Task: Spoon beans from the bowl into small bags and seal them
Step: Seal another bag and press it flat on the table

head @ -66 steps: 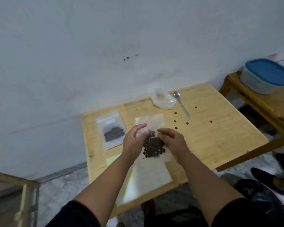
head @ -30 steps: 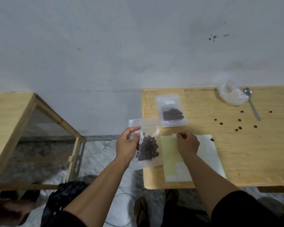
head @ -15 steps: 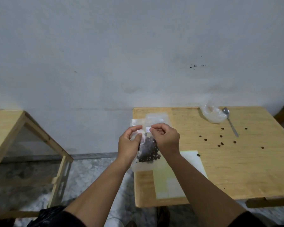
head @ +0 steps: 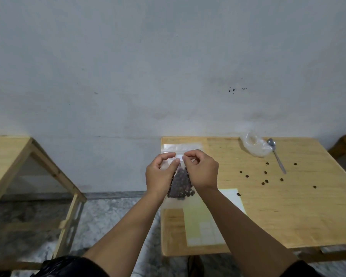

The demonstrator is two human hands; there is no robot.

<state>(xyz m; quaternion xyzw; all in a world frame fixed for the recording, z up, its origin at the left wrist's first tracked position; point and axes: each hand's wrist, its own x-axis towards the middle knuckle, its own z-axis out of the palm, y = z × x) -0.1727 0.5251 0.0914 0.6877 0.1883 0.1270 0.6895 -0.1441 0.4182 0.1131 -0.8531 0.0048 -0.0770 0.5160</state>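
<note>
Bag pinched at its top strip, both hands

Bag (head: 179, 181) is small, clear plastic, held upright in the air over the near-left corner of the table (head: 288, 212). Dark beans (head: 180, 185) sit heaped in its lower half; the top strip stands pale and flat above my fingers. I cannot tell whether the strip is sealed.

Left hand (head: 160, 175) pinches the bag's top from the left, thumb and forefinger curled onto the plastic. Right hand (head: 202, 170) pinches it from the right, fingers curled in just beside the left ones. Fingertips of both hands nearly meet at the middle of the strip.

Behind, on the table: a crumpled clear bag (head: 255, 145) at the far edge, a metal spoon (head: 276, 154) lying just beside it, bowl end toward the wall. Loose beans (head: 266, 181) scattered over the wood, well apart from the held bag. A pale sheet (head: 204, 220) lies flat near the front edge, partly under my right forearm.

Against half a second ago: grip is the same, both hands on the top strip, bag hanging in the same spot. My view has shifted slightly, so the table sits a touch lower. One second ago only the left hand held the bag; the right hand was down on the sheet. A second filled bag lay on the table then; I cannot see it now behind my hands.
</note>
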